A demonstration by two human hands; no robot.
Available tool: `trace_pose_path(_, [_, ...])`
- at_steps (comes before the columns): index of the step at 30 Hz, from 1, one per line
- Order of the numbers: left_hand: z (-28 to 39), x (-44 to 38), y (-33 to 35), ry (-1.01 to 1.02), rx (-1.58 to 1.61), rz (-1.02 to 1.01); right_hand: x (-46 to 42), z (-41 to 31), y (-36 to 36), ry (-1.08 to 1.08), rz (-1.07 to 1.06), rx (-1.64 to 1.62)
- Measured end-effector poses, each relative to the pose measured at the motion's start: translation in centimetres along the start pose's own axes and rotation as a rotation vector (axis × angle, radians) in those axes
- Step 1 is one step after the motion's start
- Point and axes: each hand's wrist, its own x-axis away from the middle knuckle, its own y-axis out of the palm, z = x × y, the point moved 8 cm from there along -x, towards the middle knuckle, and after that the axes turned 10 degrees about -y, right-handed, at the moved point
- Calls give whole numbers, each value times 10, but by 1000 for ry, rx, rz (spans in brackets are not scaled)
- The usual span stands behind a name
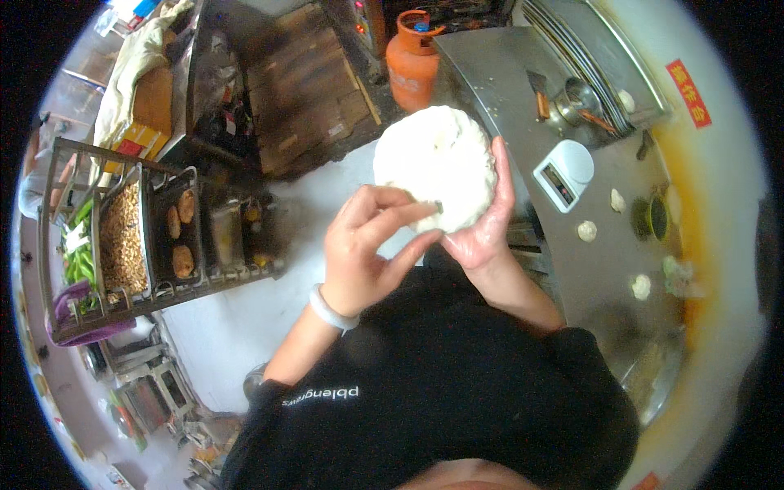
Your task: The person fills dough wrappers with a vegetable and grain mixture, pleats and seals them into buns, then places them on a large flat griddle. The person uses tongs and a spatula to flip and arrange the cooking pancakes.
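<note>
A large round of white dough (429, 153), its edge pleated, is held up in front of my chest. My right hand (487, 226) cups it from the right and below, with its palm and thumb against the edge. At the near edge my left hand (373, 236), which wears a pale bangle (327, 309), pinches the dough between fingers and thumb. Parts of the left fingertips blend into the bright dough. A white digital kitchen scale (565, 174) stands on the steel worktop (612, 257) to the right, apart from my hands.
Small dough pieces (587, 231) lie scattered on the worktop. Beyond the scale are a steel pot (579, 101) and stacked trays (569, 55). An orange gas cylinder (411, 70) stands ahead. At left, a metal rack (202, 294) holds trays with green peppers (79, 257) and chopped brown food (124, 239).
</note>
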Motion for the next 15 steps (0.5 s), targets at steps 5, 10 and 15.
trace_pose_path(5, [-48, -43, -29, 13, -113, 8, -59, 44, -2, 133, 20, -29])
trace_pose_path(10, [-101, -110, -52, -58, -249, 133, -133, 71, -1, 220, -27, -31])
trace_pose_path(15, [-189, -186, -44, -486, 565, 128, -231, 84, 4, 280, -9, -94])
